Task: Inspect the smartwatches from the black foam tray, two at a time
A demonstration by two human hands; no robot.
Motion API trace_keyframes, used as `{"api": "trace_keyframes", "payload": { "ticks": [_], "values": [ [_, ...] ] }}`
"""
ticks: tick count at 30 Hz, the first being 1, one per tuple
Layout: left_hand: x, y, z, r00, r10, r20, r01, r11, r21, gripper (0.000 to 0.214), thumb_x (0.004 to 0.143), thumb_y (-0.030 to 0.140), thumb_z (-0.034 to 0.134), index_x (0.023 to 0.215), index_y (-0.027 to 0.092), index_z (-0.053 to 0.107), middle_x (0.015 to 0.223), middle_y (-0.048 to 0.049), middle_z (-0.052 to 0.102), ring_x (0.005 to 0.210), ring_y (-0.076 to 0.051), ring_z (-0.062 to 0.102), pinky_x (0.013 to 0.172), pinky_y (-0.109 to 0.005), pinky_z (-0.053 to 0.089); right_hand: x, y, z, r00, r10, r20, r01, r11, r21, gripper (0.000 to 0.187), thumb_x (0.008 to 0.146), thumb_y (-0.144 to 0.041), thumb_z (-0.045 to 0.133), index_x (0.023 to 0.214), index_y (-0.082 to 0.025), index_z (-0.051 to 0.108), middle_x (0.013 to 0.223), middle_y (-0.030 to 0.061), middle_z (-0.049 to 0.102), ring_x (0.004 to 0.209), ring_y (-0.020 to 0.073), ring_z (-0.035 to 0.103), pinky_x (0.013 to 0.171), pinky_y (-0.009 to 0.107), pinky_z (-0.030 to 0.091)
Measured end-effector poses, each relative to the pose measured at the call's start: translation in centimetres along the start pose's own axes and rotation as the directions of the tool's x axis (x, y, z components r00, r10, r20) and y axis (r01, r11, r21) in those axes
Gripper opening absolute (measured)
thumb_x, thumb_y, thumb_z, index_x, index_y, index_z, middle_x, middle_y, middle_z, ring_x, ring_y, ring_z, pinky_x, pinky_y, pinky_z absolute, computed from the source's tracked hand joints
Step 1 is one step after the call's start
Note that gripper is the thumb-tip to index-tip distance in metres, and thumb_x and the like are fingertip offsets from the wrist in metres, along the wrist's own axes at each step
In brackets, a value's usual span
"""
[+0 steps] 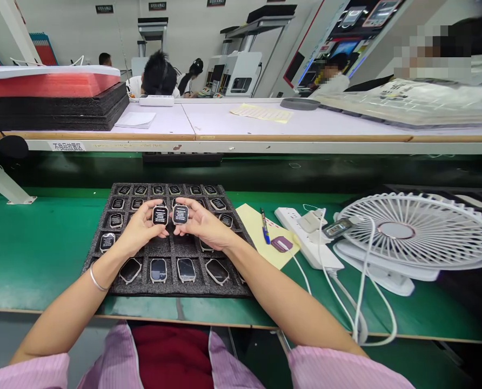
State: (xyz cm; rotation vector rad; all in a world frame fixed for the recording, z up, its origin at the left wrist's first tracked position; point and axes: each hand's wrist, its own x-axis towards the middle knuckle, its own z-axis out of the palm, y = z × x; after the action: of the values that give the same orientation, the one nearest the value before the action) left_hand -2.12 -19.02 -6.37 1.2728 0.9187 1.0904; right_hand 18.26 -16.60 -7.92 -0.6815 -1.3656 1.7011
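Note:
My left hand point(144, 227) grips a smartwatch body point(160, 215) between thumb and fingers, its lit screen with white text toward me. Beside it, my right hand point(202, 221) pinches a second smartwatch body point(180, 214), also lit with text. The two watches are held side by side above a black foam tray point(160, 247). Several more watch bodies lie in the tray's square pockets; some screens in the upper rows are lit, while the front row, with a dark-screened watch point(158, 270), is unlit. My hands and forearms hide some pockets.
Right of the tray lie yellow paper point(245, 216), a blue marker point(264, 227), a purple charging pad point(280, 244), a white power strip point(306, 237) with cables and a white fan point(419, 232). Foam sheets point(50, 111) are stacked on the shelf point(216, 121). Several people work beyond.

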Motion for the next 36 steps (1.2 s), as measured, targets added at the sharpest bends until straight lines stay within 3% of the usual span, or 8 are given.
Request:
{"api": "trace_keyframes", "payload": {
  "ticks": [4,8,11,16,20,27,31,36],
  "values": [
    [-0.7,0.2,-0.9,0.990,-0.072,0.125,0.029,0.948,0.318,0.046,0.071,0.024,0.074,0.112,0.020,0.051,0.098,-0.0024,0.064,0.069,-0.015,0.067,0.070,-0.035,0.058,-1.0,0.0,-0.4,0.997,0.029,0.069,-0.007,0.951,-0.310,0.055,0.076,-0.013,0.068,0.125,-0.022,0.045,0.094,0.0000,0.062,0.070,0.0140,0.067,0.069,0.032,0.057],
    [-1.4,-0.6,-1.6,0.984,0.042,0.175,-0.163,0.621,0.767,0.037,0.071,0.027,0.075,0.105,0.019,0.061,0.109,-0.0075,0.059,0.102,-0.027,0.060,0.095,-0.048,0.050,-2.2,0.2,-0.8,0.989,-0.106,0.101,0.144,0.587,-0.797,0.043,0.077,-0.016,0.068,0.119,-0.018,0.057,0.102,0.0063,0.057,0.090,0.0220,0.063,0.086,0.044,0.054],
    [-1.6,-1.3,-1.8,0.975,0.033,0.218,-0.209,0.445,0.871,0.039,0.074,0.035,0.074,0.110,0.019,0.066,0.112,-0.0090,0.055,0.112,-0.032,0.051,0.102,-0.051,0.043,-2.6,0.6,-0.8,0.981,-0.103,0.161,0.189,0.384,-0.904,0.042,0.076,-0.020,0.072,0.117,-0.017,0.063,0.116,0.0118,0.053,0.112,0.0292,0.057,0.101,0.050,0.047],
    [-1.3,-0.5,-1.3,0.968,0.032,0.248,-0.246,0.300,0.922,0.048,0.080,0.043,0.072,0.122,0.020,0.066,0.109,-0.0091,0.055,0.106,-0.030,0.050,0.098,-0.048,0.045,-3.2,-1.0,-1.4,0.980,-0.080,0.179,0.195,0.278,-0.941,0.057,0.080,-0.026,0.073,0.134,-0.014,0.058,0.127,0.0168,0.050,0.124,0.0332,0.052,0.106,0.051,0.042],
    [0.3,1.0,1.9,0.929,0.031,0.368,-0.364,0.251,0.897,0.037,0.088,0.041,0.065,0.119,0.020,0.069,0.105,-0.0094,0.058,0.105,-0.029,0.050,0.097,-0.045,0.044,-4.9,-4.6,-3.1,0.981,-0.191,0.031,0.067,0.182,-0.981,0.031,0.094,-0.028,0.055,0.121,-0.017,0.065,0.115,0.0125,0.062,0.098,0.0241,0.065,0.089,0.038,0.050],
    [3.8,-0.4,9.2,0.910,-0.121,0.396,-0.376,0.159,0.913,0.026,0.086,0.036,0.067,0.087,0.011,0.075,0.102,-0.0172,0.063,0.108,-0.034,0.053,0.094,-0.044,0.043,-7.9,-5.1,-4.4,0.919,0.095,-0.382,-0.319,-0.387,-0.865,0.037,0.099,-0.039,0.048,0.087,-0.013,0.072,0.094,0.0155,0.071,0.082,0.0314,0.070,0.067,0.036,0.045],
    [4.2,-1.4,10.4,0.930,-0.132,0.343,-0.313,0.206,0.927,0.028,0.081,0.041,0.070,0.086,0.014,0.071,0.105,-0.0163,0.064,0.110,-0.035,0.053,0.094,-0.044,0.043,-8.7,-3.2,-4.7,0.924,0.080,-0.374,-0.325,-0.350,-0.878,0.032,0.100,-0.037,0.049,0.096,-0.011,0.069,0.103,0.0172,0.069,0.086,0.0306,0.071,0.070,0.036,0.046],
    [3.8,-1.4,10.6,0.936,-0.141,0.323,-0.258,0.350,0.900,0.017,0.078,0.032,0.069,0.086,0.018,0.064,0.098,-0.0103,0.066,0.098,-0.030,0.061,0.084,-0.039,0.047,-9.1,-2.9,-5.2,0.905,0.010,-0.425,-0.424,-0.041,-0.905,0.019,0.090,-0.037,0.061,0.092,-0.018,0.059,0.093,0.0082,0.071,0.080,0.0251,0.070,0.062,0.029,0.042]
  ]
}}
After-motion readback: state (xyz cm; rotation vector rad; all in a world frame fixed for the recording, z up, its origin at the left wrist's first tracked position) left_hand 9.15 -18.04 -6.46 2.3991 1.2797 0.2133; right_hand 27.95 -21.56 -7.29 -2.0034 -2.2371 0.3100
